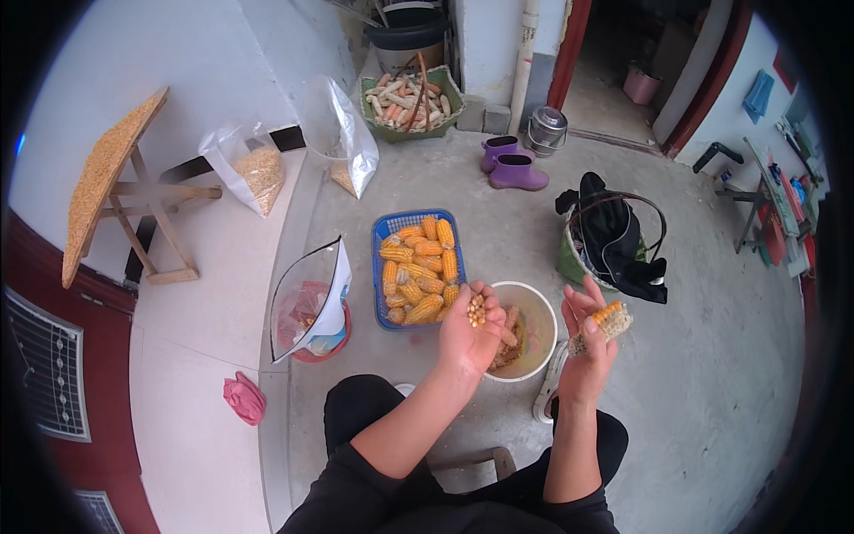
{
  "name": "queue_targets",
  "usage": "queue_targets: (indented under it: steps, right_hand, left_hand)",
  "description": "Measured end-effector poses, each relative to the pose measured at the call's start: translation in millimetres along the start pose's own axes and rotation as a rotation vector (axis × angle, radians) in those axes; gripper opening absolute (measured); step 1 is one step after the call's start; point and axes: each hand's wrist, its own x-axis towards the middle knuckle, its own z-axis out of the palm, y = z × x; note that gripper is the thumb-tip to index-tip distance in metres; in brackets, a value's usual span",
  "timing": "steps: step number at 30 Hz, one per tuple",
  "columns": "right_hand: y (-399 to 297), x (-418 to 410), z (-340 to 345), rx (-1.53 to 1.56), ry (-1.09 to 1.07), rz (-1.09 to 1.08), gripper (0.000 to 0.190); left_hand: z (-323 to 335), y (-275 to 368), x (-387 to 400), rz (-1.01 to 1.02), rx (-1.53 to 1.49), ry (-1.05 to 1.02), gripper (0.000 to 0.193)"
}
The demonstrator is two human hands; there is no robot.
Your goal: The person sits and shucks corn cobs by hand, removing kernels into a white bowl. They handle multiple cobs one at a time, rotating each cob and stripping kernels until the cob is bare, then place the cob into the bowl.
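Palm up, my left hand cups loose corn kernels above the left rim of a white plastic bucket. Bare corn cobs and loose bits lie inside the bucket, partly hidden by that hand. To the bucket's right, my right hand holds a partly shelled corn cob, with a strip of orange kernels still on it. A blue plastic basket full of yellow corn ears stands just beyond my left hand.
A lined red basket stands left. Bags of kernels and a basket of bare cobs are farther back. Purple boots, a lidded metal pail and a green basket with black cloth stand right. Kernels cover a board.
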Motion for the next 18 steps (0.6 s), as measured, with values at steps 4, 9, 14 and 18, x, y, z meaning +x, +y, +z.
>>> queue_targets:
  steps: [4,9,14,18]
  right_hand:
    - [75.9,-7.1,-44.1,-0.096,0.069,0.434,0.041]
    - [65.3,-39.2,-41.9,-0.069,-0.051,0.551,0.03]
    - [16.4,-61.7,-17.8,0.053,-0.25,0.571,0.031]
    - [-23.8,-74.2,-8.2,0.262,-0.459,0.535,0.036]
  left_hand:
    - [15.7,99.8,4.8,0.354,0.029,0.113,0.013]
    - [-30.8,249.0,9.5,0.667,0.271,0.381,0.01]
    - [-40.7,256.6,-25.0,0.592,1.513,0.81,0.028]
    - [3.0,189.9,-33.0,0.437,1.582,0.237,0.031]
